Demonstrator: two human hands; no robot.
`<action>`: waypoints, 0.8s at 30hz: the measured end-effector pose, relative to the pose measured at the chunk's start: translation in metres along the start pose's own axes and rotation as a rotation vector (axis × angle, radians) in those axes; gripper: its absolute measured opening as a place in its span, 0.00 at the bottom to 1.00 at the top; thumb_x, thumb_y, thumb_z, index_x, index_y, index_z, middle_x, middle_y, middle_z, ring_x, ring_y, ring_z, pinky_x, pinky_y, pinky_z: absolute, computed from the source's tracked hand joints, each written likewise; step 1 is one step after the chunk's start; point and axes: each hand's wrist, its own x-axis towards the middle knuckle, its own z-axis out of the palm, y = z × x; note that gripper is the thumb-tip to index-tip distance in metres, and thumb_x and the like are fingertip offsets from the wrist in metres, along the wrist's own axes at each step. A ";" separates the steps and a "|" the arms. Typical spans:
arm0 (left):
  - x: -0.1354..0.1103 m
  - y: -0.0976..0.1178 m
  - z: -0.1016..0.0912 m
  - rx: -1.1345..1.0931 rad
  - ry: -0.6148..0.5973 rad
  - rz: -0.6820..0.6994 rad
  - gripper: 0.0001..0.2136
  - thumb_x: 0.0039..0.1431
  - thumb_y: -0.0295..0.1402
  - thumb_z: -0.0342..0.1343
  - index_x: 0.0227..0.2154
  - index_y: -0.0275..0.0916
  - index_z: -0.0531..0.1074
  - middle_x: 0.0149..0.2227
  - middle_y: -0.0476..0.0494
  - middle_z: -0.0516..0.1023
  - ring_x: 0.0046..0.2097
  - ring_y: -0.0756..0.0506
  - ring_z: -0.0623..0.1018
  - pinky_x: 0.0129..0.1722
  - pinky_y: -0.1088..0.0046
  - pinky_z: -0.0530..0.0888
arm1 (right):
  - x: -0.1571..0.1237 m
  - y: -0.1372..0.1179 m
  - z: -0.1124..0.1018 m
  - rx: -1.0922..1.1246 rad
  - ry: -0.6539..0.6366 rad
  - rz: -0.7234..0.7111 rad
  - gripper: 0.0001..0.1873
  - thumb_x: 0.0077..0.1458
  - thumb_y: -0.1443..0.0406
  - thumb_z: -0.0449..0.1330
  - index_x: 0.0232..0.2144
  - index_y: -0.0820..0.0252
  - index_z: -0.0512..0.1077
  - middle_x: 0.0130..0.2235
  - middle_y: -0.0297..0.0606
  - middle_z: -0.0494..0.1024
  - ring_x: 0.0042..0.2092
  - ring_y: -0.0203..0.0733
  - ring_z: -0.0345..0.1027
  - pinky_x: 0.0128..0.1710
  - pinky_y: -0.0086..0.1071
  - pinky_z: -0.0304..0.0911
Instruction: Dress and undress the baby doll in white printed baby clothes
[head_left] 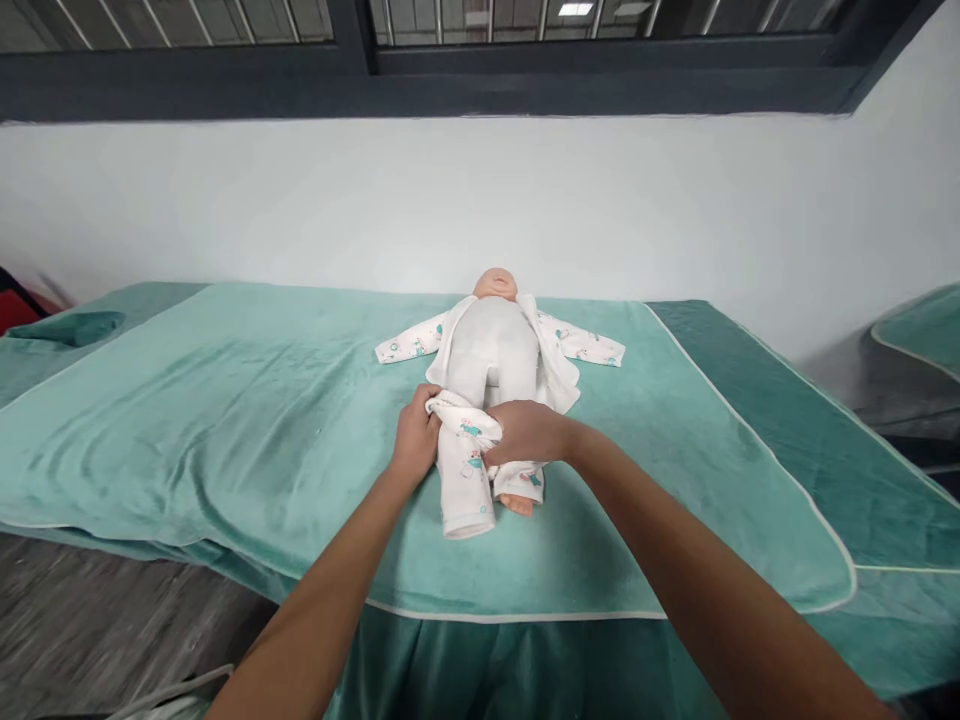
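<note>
A baby doll (495,335) lies on its back with its head toward the wall. Its white printed jacket (592,345) is spread open, with both sleeves out to the sides. White printed baby trousers (466,470) cover the lower legs, and one bare foot (517,504) pokes out of the right-hand leg. The left-hand trouser leg hangs past the end of its foot, which is hidden. My left hand (420,435) is closed on the outer edge of the trouser waistband. Between the doll's legs, my right hand (529,432) grips the bunched trouser cloth, its fingertips partly hidden.
A green blanket (247,400) with a pale edge covers the bed under the doll. Behind it stands a white wall (375,200) below a dark window frame (450,95). Grey floor (97,620) shows at the lower left, and a red item (16,310) at the far left.
</note>
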 end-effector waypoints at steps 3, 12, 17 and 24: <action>0.020 -0.005 0.004 0.052 -0.030 0.059 0.05 0.57 0.29 0.49 0.35 0.42 0.67 0.30 0.50 0.74 0.33 0.45 0.72 0.34 0.71 0.66 | 0.006 0.002 0.004 -0.001 0.054 0.024 0.13 0.45 0.56 0.67 0.30 0.56 0.72 0.37 0.34 0.81 0.39 0.44 0.74 0.34 0.30 0.59; 0.012 -0.003 0.009 0.006 0.074 -0.028 0.08 0.56 0.26 0.53 0.39 0.42 0.67 0.37 0.48 0.75 0.39 0.45 0.74 0.40 0.70 0.68 | 0.012 0.004 0.001 0.133 0.057 0.061 0.03 0.46 0.65 0.62 0.26 0.58 0.71 0.28 0.32 0.78 0.33 0.41 0.71 0.32 0.29 0.58; -0.046 -0.001 -0.003 -0.060 0.289 -0.194 0.13 0.60 0.43 0.58 0.41 0.42 0.65 0.39 0.46 0.72 0.40 0.45 0.73 0.40 0.68 0.69 | 0.014 0.005 0.006 0.219 0.157 0.104 0.04 0.50 0.66 0.56 0.28 0.58 0.71 0.25 0.32 0.76 0.29 0.39 0.71 0.32 0.30 0.60; -0.082 0.019 -0.004 0.265 -0.011 -0.064 0.18 0.69 0.42 0.44 0.23 0.43 0.63 0.27 0.45 0.71 0.35 0.41 0.70 0.37 0.65 0.62 | 0.015 0.007 0.012 0.266 0.233 0.084 0.06 0.54 0.65 0.54 0.29 0.57 0.70 0.25 0.32 0.75 0.27 0.39 0.71 0.34 0.30 0.61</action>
